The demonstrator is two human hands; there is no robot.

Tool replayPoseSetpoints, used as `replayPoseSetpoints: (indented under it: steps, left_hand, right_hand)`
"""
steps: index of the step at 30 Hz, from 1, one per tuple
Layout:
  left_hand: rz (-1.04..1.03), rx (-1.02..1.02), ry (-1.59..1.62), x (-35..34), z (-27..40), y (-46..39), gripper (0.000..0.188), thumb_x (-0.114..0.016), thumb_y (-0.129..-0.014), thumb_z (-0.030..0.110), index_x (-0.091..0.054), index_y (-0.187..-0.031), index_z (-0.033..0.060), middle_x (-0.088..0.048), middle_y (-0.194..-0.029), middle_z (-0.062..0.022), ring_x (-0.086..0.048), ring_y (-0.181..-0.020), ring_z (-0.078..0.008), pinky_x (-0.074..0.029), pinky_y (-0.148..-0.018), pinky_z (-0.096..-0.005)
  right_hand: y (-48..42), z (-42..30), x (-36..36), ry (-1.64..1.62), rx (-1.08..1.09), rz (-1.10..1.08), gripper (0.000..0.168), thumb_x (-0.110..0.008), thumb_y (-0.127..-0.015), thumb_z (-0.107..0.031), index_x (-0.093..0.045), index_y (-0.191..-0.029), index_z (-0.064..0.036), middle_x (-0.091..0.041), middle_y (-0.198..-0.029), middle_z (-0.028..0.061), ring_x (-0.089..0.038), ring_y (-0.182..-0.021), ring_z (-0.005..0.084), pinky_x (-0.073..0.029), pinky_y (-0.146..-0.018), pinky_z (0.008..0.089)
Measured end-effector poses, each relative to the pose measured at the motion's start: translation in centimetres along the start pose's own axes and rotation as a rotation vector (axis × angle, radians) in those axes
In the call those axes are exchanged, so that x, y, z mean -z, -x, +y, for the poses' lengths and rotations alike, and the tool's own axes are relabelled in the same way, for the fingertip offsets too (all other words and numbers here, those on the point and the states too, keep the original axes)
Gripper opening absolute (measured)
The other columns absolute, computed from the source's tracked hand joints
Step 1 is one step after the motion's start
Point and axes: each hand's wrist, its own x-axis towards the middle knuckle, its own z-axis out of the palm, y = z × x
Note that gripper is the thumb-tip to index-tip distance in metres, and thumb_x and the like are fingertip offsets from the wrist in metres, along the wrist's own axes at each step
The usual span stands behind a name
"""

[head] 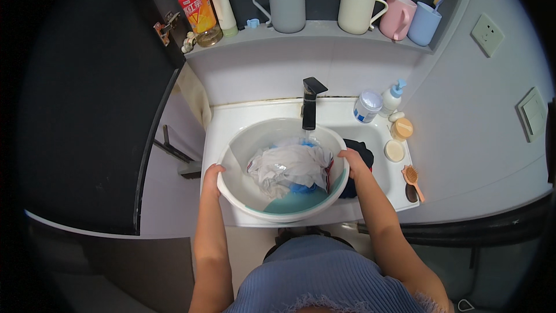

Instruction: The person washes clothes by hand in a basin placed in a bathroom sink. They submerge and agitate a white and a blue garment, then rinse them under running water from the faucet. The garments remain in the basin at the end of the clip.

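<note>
A white plastic basin [243, 198] with a teal patch sits under the black faucet [309, 104], partly over the white sink [378, 134]. In it lie a wet white cloth garment [291, 165] with dark and red striped edging, and something blue [303, 188] beneath it. Water appears to run from the spout into the basin. My left hand [213, 178] grips the basin's left rim, and my right hand [352, 162] grips its right rim. Dark cloth [362, 150] lies in the sink behind and beside my right hand, partly hidden by the basin.
On the sink's right ledge stand a white tub [368, 106], a pump bottle [391, 99], an orange-lidded jar [402, 129] and a hairbrush [411, 177]. Above, a grey shelf [321, 29] holds mugs with toothbrushes, a tube and a drink bottle. A black cabinet door [87, 108] stands at left.
</note>
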Motion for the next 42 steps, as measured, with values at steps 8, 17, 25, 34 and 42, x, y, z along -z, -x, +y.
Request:
replayPoseSetpoints:
  steps: [8,17,25,34,42]
  left_hand:
    - [0.289,-0.235,-0.433,-0.4,0.5,0.7,0.024,-0.068,-0.066,0.016,-0.055,-0.080,0.0011,-0.057,-0.072,-0.0068,-0.054,-0.066,-0.0178,-0.045,-0.065,-0.0298]
    - [0.457,-0.364,-0.741,-0.5,-0.2,1.9,0.039,-0.074,-0.066,0.019,-0.054,-0.092,-0.0013,-0.062,-0.080,-0.0088,-0.059,-0.072,-0.0174,-0.047,-0.067,-0.0288]
    - [0.362,-0.363,-0.448,-1.4,-2.5,4.5,0.053,-0.060,-0.066,0.007,-0.047,-0.117,-0.0043,-0.060,-0.098,-0.0167,-0.061,-0.085,-0.0240,-0.047,-0.077,-0.0333]
    - [0.376,-0.372,-0.545,-1.7,-1.8,4.6,0.045,-0.057,-0.072,0.010,-0.051,-0.114,-0.0030,-0.060,-0.099,-0.0138,-0.058,-0.089,-0.0222,-0.045,-0.079,-0.0320]
    - [0.300,-0.353,-0.534,-1.0,-1.8,3.9,0.059,-0.060,-0.072,0.017,-0.043,-0.123,-0.0043,-0.055,-0.111,-0.0183,-0.056,-0.098,-0.0248,-0.043,-0.084,-0.0324]
  right_hand:
    - [0.3,-0.4,-0.1,0.019,-0.046,0.006,0.030,-0.054,-0.072,-0.007,-0.058,-0.101,0.000,-0.061,-0.090,0.0140,-0.060,-0.081,0.0271,-0.050,-0.073,0.0387]
    - [-0.3,-0.1,0.2,0.049,-0.047,-0.009,0.027,-0.055,-0.072,-0.011,-0.059,-0.097,-0.001,-0.061,-0.084,0.0115,-0.061,-0.071,0.0247,-0.051,-0.064,0.0363]
    - [-0.5,-0.4,0.4,0.066,-0.044,-0.060,0.026,-0.055,-0.072,-0.010,-0.058,-0.097,-0.002,-0.062,-0.083,0.0110,-0.062,-0.072,0.0237,-0.053,-0.063,0.0352]
    - [0.9,2.3,0.3,-0.137,0.039,-0.009,0.025,-0.058,-0.084,-0.030,-0.061,-0.093,-0.007,-0.061,-0.075,0.0028,-0.055,-0.054,0.0123,-0.041,-0.043,0.0234]
    - [10.9,3.0,-5.2,-0.093,0.317,0.200,0.029,-0.055,-0.078,-0.015,-0.056,-0.103,0.000,-0.059,-0.085,0.0080,-0.057,-0.072,0.0168,-0.046,-0.064,0.0285]
